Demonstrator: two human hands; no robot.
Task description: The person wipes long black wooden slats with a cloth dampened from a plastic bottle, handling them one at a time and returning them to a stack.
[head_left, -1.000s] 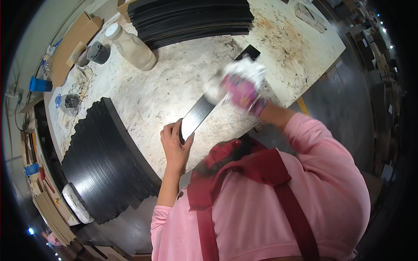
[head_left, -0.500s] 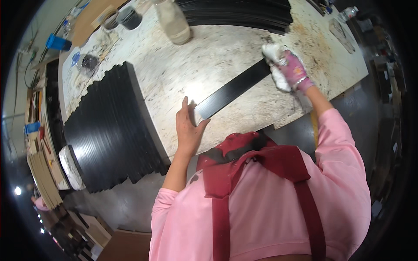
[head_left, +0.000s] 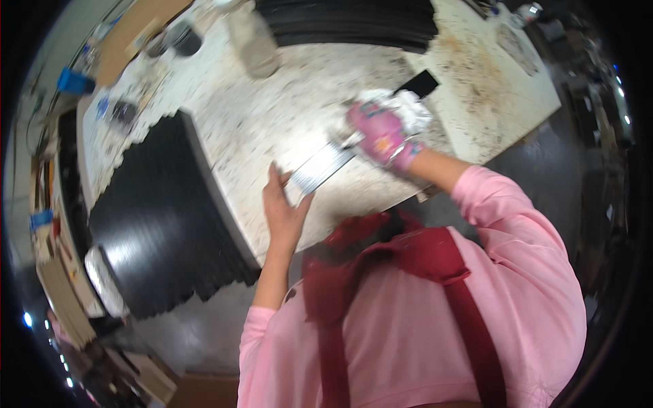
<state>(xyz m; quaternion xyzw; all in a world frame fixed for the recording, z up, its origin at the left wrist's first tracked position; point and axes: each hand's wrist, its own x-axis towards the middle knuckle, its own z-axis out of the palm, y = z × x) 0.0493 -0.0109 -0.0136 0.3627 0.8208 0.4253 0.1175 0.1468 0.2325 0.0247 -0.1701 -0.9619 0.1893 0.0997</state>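
Observation:
A flat black strip (head_left: 322, 168) lies slantwise on the stained white table, its near-left part shining with reflected light. The thumb and fingers of my bare left hand (head_left: 282, 212) brace the strip's near-left end from both sides. My right hand (head_left: 381, 136), in a pink patterned glove, is closed on a crumpled white cloth (head_left: 413, 112) and presses it onto the middle of the strip. The strip's far end (head_left: 423, 83) sticks out beyond the cloth. Glove and cloth hide the part between.
A large stack of black strips (head_left: 163, 217) stands at the left, with another black stack (head_left: 347, 22) along the back. A cloudy jar (head_left: 253, 44), a dark cup (head_left: 183, 39) and a blue cup (head_left: 75, 82) are at the back left. The table edge (head_left: 544, 112) runs down the right.
My right hand and the cloth have slid along the strip toward my left hand, uncovering the strip's far end. My left hand keeps its place at the near end. The view has shifted slightly.

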